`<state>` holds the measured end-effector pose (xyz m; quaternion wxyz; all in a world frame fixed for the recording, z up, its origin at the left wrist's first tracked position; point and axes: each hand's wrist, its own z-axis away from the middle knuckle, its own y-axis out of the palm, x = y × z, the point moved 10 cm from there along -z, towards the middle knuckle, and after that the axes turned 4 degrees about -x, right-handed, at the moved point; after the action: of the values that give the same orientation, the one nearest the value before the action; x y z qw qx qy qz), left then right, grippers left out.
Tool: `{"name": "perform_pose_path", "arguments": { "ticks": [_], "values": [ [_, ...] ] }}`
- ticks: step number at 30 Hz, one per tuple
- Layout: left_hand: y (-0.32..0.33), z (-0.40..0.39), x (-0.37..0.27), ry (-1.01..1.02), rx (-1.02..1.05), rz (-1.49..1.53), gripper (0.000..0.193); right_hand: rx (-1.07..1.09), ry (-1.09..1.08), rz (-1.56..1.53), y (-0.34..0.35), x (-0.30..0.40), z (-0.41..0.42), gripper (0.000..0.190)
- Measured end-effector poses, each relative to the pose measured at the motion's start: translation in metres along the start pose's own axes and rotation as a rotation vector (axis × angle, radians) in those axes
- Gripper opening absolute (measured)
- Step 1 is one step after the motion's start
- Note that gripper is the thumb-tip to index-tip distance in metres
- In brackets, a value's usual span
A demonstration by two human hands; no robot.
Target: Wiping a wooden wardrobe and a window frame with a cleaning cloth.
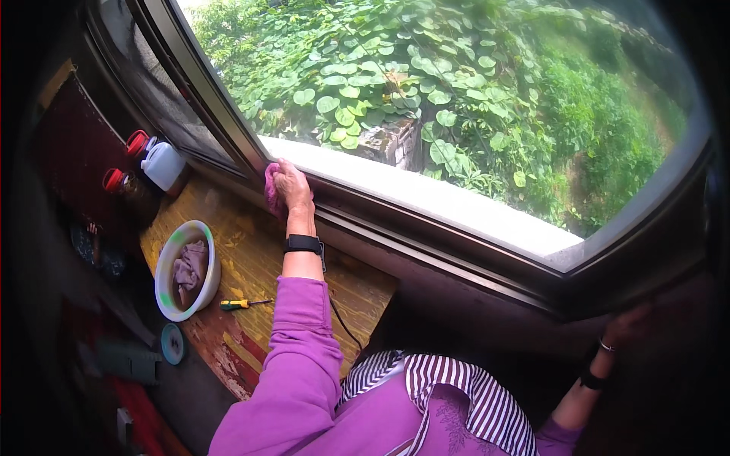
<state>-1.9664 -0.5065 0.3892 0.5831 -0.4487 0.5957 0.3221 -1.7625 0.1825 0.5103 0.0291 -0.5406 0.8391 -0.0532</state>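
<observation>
In the head view, my left hand [292, 185] grips a bunched pink cloth [272, 191] and presses it against the lower corner of the metal window frame [208, 85]. The window track [433, 242] runs from beside that hand toward the right. Far to the right, in shadow, my right hand [627, 325] reaches toward the wall below the frame's lower right corner. Its fingers are too dark to make out. The window glass [456, 85] stands before me, with leafy plants outside.
Left of my arm, a worn wooden table [245, 222] bears a plastic basin [215, 279] with a wet cloth [191, 265] in it. A screwdriver [242, 304] lies nearby. Red-lidded containers [164, 165] stand at the far end. A blue round dish [173, 343] sits below the table edge.
</observation>
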Motion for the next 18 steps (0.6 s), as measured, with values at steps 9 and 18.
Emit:
{"name": "perform_pose_path", "arguments": {
  "ticks": [9, 18],
  "values": [
    [0.013, 0.150, -0.046, 0.370, 0.115, -0.047, 0.048, -0.047, 0.011, -0.105, -0.014, 0.027, -0.020, 0.056],
    [0.025, 0.335, -0.076, 0.561, 0.550, 0.057, 0.056, -0.171, -0.076, -0.301, -0.037, 0.057, -0.048, 0.052]
  ]
}}
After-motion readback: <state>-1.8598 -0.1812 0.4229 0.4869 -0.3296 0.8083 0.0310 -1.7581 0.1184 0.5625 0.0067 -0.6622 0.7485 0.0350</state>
